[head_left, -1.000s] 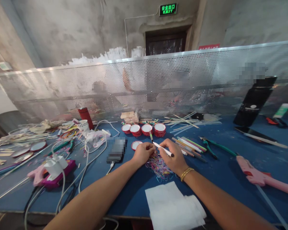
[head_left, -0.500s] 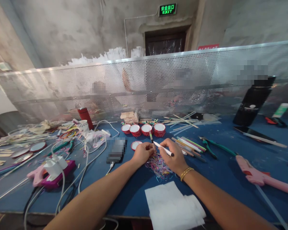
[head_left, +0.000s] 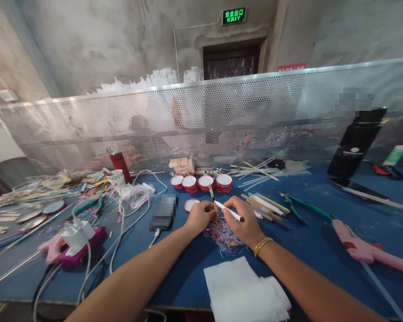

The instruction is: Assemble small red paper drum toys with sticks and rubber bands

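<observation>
My right hand (head_left: 244, 218) is closed round a white marker pen (head_left: 229, 210) with a dark end, its tip pointing left toward my left hand. My left hand (head_left: 201, 216) pinches a narrow strip (head_left: 211, 191) that stands up from the fingertips, with pale, green and black bands. The pen tip is close to the strip's lower part; whether they touch I cannot tell. Beneath both hands lies a tangle of thin coloured strands (head_left: 223, 237). A small round red-rimmed white disc (head_left: 190, 205) is just beyond my left hand, partly covered by it.
Red-rimmed white discs stand in several stacks (head_left: 223, 182) ahead. Coloured pens (head_left: 267, 202), pliers (head_left: 302, 206) and a pink glue gun (head_left: 359, 243) lie right. A phone (head_left: 163, 213), cables and a purple power strip (head_left: 82, 250) are left. White sheets (head_left: 243, 286) lie in front.
Both hands keep nearly the same pose around the strip and the pen. The whole view has shifted very slightly; nothing was taken up or let go.
</observation>
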Action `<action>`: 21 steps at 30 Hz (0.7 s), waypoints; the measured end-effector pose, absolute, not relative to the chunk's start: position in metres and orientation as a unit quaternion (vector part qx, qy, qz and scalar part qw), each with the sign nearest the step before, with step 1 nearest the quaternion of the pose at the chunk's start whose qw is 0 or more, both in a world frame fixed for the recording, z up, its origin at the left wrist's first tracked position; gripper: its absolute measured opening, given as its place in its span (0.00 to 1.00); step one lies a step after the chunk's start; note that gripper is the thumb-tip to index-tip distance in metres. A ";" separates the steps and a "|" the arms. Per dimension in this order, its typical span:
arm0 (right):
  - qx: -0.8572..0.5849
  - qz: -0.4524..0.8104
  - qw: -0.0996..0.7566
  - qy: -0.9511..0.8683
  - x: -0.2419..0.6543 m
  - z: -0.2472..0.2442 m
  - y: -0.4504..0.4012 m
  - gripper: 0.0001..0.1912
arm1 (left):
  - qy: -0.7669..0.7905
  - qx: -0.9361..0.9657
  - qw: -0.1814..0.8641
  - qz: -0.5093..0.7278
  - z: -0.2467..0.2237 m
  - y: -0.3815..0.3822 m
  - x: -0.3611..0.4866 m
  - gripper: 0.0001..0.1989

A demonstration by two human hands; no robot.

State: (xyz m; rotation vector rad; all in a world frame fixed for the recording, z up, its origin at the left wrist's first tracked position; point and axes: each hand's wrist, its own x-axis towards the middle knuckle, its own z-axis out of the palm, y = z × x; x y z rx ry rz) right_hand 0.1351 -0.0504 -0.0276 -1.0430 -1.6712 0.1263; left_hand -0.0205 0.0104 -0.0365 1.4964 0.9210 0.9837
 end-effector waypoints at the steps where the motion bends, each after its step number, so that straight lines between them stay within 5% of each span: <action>1: -0.440 0.054 0.552 -0.706 0.135 -0.028 -0.050 0.05 | 0.389 0.630 0.528 0.415 -0.037 0.010 -0.021 0.08; 21: -0.437 0.048 0.549 -0.710 0.136 -0.025 -0.052 0.06 | 0.392 0.617 0.537 0.421 -0.039 0.014 -0.019 0.11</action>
